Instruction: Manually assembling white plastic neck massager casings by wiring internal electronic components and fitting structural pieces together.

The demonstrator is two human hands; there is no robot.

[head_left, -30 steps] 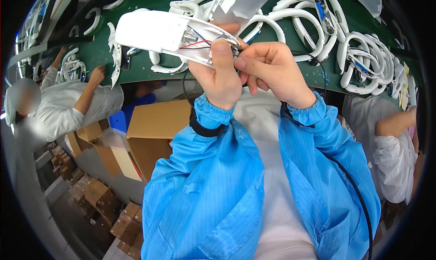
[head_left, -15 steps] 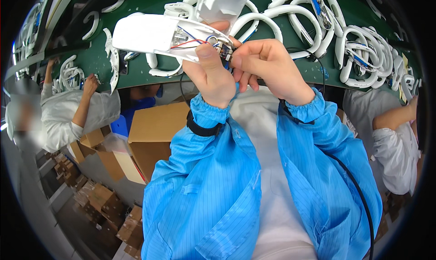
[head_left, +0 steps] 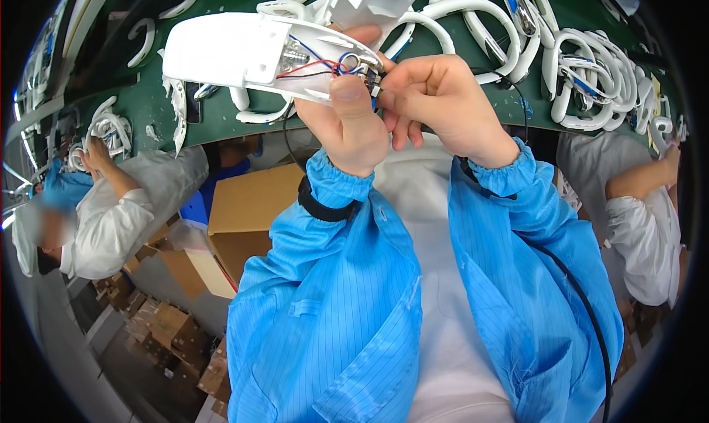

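Note:
My left hand (head_left: 346, 128) holds a white plastic housing (head_left: 214, 50) above the bench, thumb on the near edge and fingers behind it. The housing's right part is uncovered, showing red, blue and black wires (head_left: 319, 66) and a clear part. The wires run to a small dark circuit board (head_left: 369, 76) at its right end. My right hand (head_left: 447, 102) meets the board there, thumb and forefinger pinched against its edge. What lies between those fingertips is too small to make out. Another white shell piece (head_left: 369, 6) stands just behind the housing.
White curved parts (head_left: 591, 76), some with blue strips, lie in heaps across the green bench (head_left: 214, 128). Below its edge stands a cardboard box (head_left: 251, 194). Co-workers in pale clothing sit at left (head_left: 148, 194) and right (head_left: 635, 201). A black cord (head_left: 580, 283) hangs by my right sleeve.
The housing has shifted slightly left and up in view, still in my left hand. My right hand stays pinched at the board. The co-worker at left has leaned and moved a hand.

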